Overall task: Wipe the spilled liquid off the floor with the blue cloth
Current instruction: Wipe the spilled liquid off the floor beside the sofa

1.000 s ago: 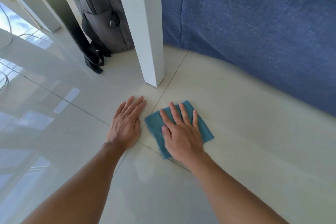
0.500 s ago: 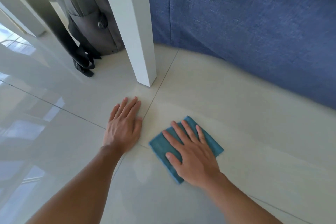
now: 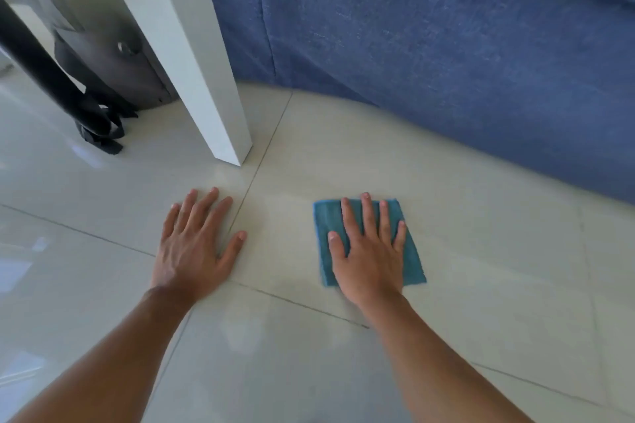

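Note:
A folded blue cloth lies flat on the glossy pale tile floor. My right hand presses down on it, palm flat and fingers spread, covering its middle. To the left, my left hand rests flat on the bare tile with fingers apart and holds nothing. A gap of tile separates the two hands. I cannot make out a distinct puddle; the tiles only show a faint sheen.
A white table leg stands on the floor just beyond my left hand. The blue fabric sofa fills the back and right. A grey bag with dark straps sits behind the leg at the left.
My right hand has slid the cloth to the right, away from my left hand, and turned it squarer to me. The left hand has stayed planted on the tile.

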A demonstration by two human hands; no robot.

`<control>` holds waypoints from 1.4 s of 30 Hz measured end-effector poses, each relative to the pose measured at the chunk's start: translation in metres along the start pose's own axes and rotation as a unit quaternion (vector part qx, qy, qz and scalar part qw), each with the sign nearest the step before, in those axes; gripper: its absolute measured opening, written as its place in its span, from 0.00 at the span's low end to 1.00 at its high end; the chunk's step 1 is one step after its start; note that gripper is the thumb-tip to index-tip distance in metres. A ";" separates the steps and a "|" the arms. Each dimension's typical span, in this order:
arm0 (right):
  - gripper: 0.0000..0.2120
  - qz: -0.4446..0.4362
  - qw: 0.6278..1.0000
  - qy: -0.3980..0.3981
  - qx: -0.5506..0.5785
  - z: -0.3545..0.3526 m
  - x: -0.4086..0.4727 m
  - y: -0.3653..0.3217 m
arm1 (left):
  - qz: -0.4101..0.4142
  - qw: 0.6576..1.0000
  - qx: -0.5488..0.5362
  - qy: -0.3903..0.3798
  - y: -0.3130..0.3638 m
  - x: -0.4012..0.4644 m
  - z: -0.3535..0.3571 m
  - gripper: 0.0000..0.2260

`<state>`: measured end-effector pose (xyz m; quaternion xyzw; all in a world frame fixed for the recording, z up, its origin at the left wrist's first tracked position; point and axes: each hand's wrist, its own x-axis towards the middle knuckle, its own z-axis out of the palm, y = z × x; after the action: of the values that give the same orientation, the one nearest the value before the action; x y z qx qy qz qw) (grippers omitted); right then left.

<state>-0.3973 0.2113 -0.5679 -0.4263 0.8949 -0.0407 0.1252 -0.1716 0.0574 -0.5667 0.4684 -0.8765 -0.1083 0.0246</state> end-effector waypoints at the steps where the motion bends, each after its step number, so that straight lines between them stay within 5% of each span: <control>1: 0.30 -0.001 1.000 0.007 0.012 0.002 -0.004 -0.014 | 0.000 1.000 -0.002 0.002 0.000 0.000 0.002 0.29; 5: 0.30 -0.156 0.988 -0.023 0.000 0.007 -0.088 0.020 | -0.005 1.000 -0.009 0.002 0.006 -0.003 0.001 0.30; 10: 0.32 0.122 0.992 0.022 -0.006 0.001 -0.028 0.057 | 0.000 1.000 -0.004 0.010 0.008 0.000 -0.003 0.29; 15: 0.31 -0.131 0.991 -0.011 -0.027 0.009 -0.111 0.053 | -0.009 1.000 -0.002 0.007 0.010 -0.005 -0.002 0.29; 16: 0.31 -0.120 0.992 0.001 -0.033 0.009 -0.114 0.071 | -0.008 1.000 -0.001 0.004 0.010 -0.007 -0.002 0.29; 20: 0.33 0.147 0.988 0.042 -0.006 0.001 -0.023 0.049 | -0.006 1.000 0.004 0.011 0.011 -0.004 -0.003 0.27; 22: 0.32 0.086 0.996 0.037 0.011 0.004 -0.001 0.000 | -0.002 1.000 0.006 0.014 0.009 0.000 -0.002 0.26; 25: 0.30 -0.172 0.985 -0.016 -0.025 0.009 -0.038 -0.005 | -0.002 1.000 -0.004 0.006 0.011 -0.005 -0.002 0.25; 27: 0.30 -0.152 0.988 0.003 -0.018 0.001 -0.034 0.023 | -0.003 1.000 -0.003 0.004 0.011 -0.005 -0.004 0.25; 31: 0.30 0.083 0.996 0.020 0.020 -0.013 0.075 -0.003 | -0.002 1.000 0.004 0.006 0.008 -0.001 -0.002 0.24; 35: 0.28 -0.116 0.993 0.020 0.023 0.005 0.062 -0.089 | -0.007 0.998 -0.049 0.034 0.009 0.001 -0.001 0.23; 38: 0.29 -0.303 0.952 -0.038 -0.012 -0.003 0.012 -0.051 | -0.013 0.998 -0.052 0.040 0.008 0.002 -0.003 0.22; 40: 0.30 -0.298 0.953 -0.032 -0.047 -0.010 0.036 -0.007 | -0.009 0.998 -0.052 0.042 0.007 0.001 -0.004 0.21; 42: 0.31 -0.189 0.980 0.008 -0.064 -0.018 0.089 0.011 | -0.001 0.998 -0.050 0.041 0.003 0.003 -0.004 0.21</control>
<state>-0.4642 0.1486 -0.5692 -0.5942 0.8002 -0.0097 0.0808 -0.1754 0.0557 -0.5619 0.4717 -0.8678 -0.1323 0.0838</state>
